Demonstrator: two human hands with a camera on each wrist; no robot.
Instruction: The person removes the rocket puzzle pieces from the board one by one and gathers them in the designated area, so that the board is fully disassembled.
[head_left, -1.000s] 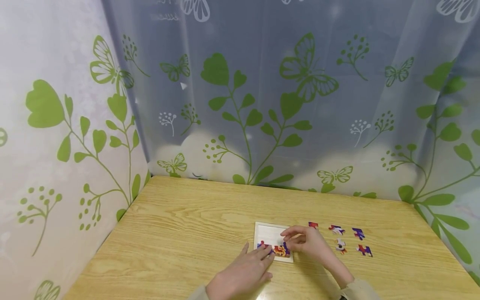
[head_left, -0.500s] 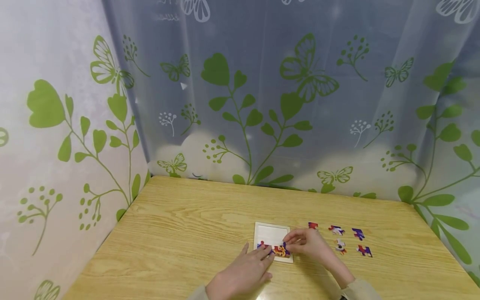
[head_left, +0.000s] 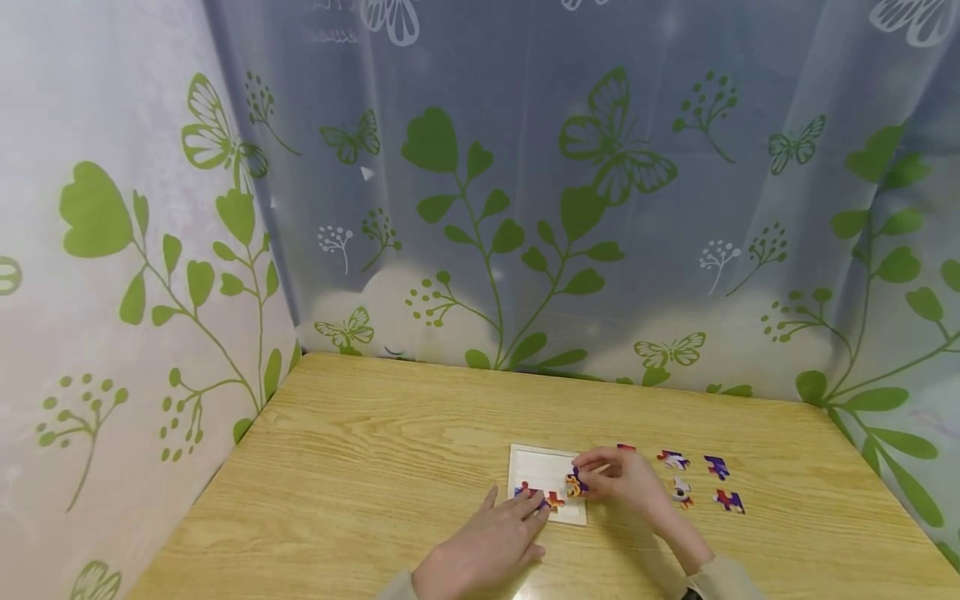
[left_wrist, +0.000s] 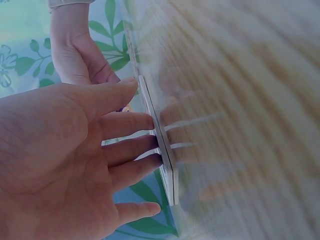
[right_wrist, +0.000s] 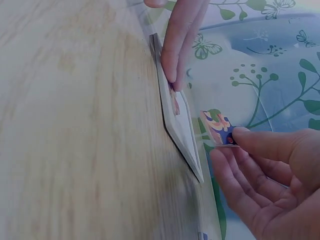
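My right hand (head_left: 626,487) pinches a purple and orange jigsaw piece (head_left: 575,483) between thumb and fingers. In the right wrist view the jigsaw piece (right_wrist: 217,126) is raised clear of the white puzzle tray (right_wrist: 186,131), with its printed face showing. Left hand (head_left: 491,537) lies with fairly straight fingers over the near part of the puzzle tray (head_left: 536,467), fingertips on the joined pieces (head_left: 555,500) along its lower side. Those fingers partly cover the pieces. In the left wrist view, the left fingertips reach over the edge of the tray (left_wrist: 160,135).
Several loose jigsaw pieces lie right of the tray in two rough rows, among them a white and purple piece (head_left: 672,459) and a red and purple piece (head_left: 727,501). The right hand partly hides a red piece (head_left: 626,447). A patterned curtain (head_left: 480,208) stands behind the wooden table (head_left: 390,442).
The right hand has taken the purple and orange jigsaw piece out of the tray's lower right corner and lifted it, shifting slightly right. The left hand has stayed in place.
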